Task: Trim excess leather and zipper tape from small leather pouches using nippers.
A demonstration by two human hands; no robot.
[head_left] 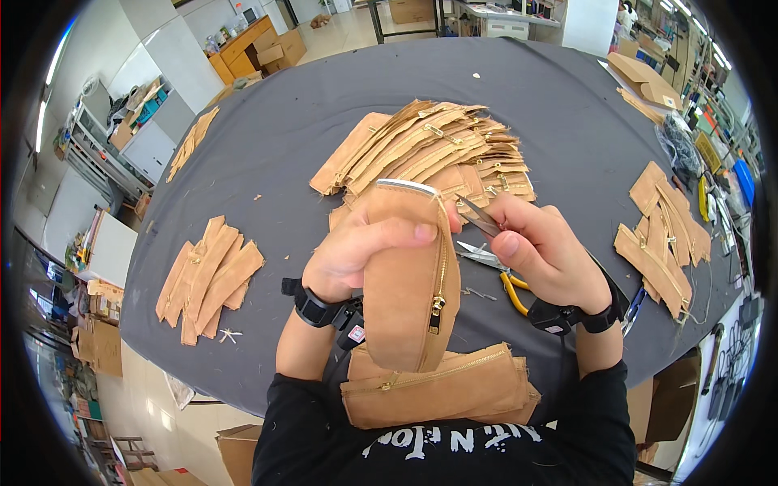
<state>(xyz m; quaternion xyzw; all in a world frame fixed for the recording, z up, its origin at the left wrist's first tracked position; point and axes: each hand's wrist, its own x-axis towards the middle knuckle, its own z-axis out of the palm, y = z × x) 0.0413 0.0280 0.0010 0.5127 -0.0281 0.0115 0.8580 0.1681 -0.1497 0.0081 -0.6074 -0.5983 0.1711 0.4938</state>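
Observation:
My left hand (365, 247) is closed around a tan zippered fabric piece (405, 283), thumb across its front. The piece hangs upright before me, with a pale strip along its top edge. Down its right side runs a brass zipper (442, 271), its slider near the lower end. In my right hand (543, 243), thumb and fingers grip small pointed thread snips (480, 217). Their dark blades point up and left, close to the piece's upper right edge. The handles are hidden in my fingers. Below the snips, a yellow-handled metal tool (514, 293) lies on the table, partly behind my right hand.
A large heap of zippered tan pieces (429, 146) lies ahead on the dark-covered table (284, 154). Smaller piles rest at left (209, 279) and right (660, 251). Another stack (438, 389) sits against my body. Blue-handled pliers (636, 308) lie beyond my right wrist.

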